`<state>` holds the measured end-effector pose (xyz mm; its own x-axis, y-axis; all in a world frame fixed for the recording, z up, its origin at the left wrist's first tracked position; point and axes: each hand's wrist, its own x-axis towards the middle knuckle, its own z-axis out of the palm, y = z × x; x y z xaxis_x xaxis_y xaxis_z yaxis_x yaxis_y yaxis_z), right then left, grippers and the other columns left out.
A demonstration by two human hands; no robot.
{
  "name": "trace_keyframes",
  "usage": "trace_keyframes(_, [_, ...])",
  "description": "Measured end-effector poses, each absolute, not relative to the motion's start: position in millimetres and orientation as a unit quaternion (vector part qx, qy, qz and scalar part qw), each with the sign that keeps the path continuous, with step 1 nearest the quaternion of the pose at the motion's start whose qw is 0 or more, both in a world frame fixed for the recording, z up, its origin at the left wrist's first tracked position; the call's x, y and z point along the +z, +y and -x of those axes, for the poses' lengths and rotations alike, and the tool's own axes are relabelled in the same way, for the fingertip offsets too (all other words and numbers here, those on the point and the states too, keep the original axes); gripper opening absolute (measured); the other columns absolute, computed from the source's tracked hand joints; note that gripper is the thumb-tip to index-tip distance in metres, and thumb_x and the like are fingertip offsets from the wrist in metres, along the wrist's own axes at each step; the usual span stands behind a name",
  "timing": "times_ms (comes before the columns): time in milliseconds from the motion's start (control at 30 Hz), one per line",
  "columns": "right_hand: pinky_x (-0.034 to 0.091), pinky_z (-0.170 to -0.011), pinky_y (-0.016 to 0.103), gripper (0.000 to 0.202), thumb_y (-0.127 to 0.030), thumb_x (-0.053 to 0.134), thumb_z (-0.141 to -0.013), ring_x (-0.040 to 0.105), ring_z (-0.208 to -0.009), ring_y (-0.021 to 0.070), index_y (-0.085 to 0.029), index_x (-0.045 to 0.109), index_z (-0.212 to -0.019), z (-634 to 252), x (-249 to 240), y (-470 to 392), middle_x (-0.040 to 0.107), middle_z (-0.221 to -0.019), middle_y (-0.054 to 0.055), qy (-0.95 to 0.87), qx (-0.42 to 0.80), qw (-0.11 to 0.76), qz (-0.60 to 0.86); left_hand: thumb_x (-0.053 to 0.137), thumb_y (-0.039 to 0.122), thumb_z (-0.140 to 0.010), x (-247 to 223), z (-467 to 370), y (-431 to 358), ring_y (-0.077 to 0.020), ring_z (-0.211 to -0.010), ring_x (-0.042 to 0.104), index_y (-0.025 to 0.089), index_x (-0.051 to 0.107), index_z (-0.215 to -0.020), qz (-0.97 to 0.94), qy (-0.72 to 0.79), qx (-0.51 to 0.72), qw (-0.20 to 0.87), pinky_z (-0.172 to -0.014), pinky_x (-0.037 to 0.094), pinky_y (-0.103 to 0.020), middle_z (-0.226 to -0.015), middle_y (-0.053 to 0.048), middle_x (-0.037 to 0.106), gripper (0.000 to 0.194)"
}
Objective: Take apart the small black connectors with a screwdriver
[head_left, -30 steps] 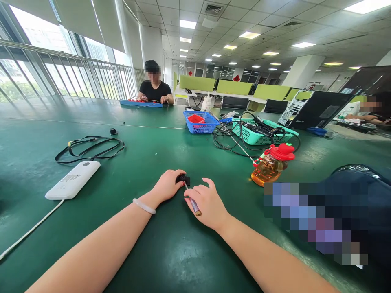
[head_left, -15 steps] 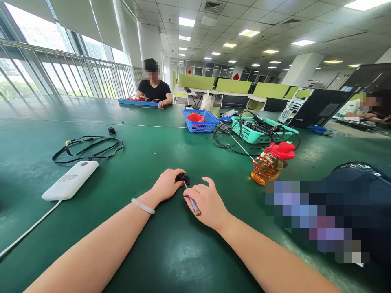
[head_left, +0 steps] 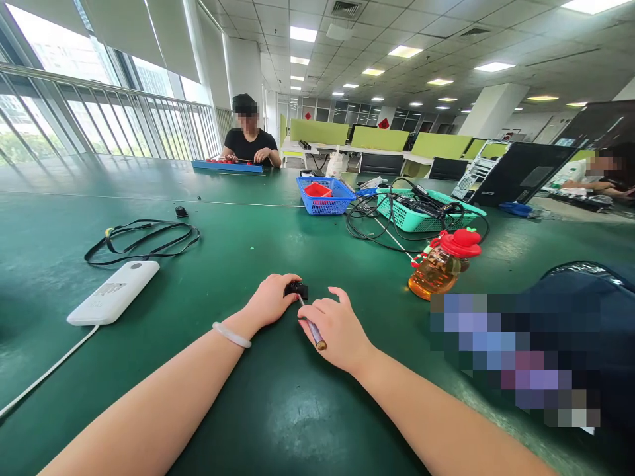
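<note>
In the middle of the green table, my left hand grips a small black part between thumb and fingers, low over the tabletop. My right hand is closed on a thin tool with a dark handle and a slim metal shaft. The tool's tip points up and left and meets the near side of the black part, close to my left thumb. My right little finger sticks out. The details of the black part are too small to tell.
A white power bank with cables lies left. A red-lidded bottle, a blue basket and a green basket of cables stand right and beyond. A dark bag sits right. A person sits at the far side.
The person across the table has drawn a hand back from the blue tray's end toward the chest. My hands, the tool and the black part show no clear movement.
</note>
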<state>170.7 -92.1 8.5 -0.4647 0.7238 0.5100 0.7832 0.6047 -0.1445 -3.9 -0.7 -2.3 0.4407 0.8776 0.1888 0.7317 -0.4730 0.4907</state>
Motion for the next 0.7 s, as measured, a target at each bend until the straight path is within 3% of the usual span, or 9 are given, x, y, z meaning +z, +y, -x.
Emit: trace_keyframes(700, [0.022,-0.108,0.046,0.014,-0.016,0.051,-0.088,0.054,-0.072,0.0138,-0.022,0.063,-0.089,-172.6,7.2,-90.3,0.059,-0.077,-0.002,-0.868,-0.048,0.234,0.436,0.058,0.02,-0.084,1.1,3.0,-2.6,-0.0265,-0.114,0.058,0.022,0.062,-0.121,-0.83,0.489,0.205,0.17,-0.103,0.046,-0.042,-0.117,-0.007,0.069,0.038])
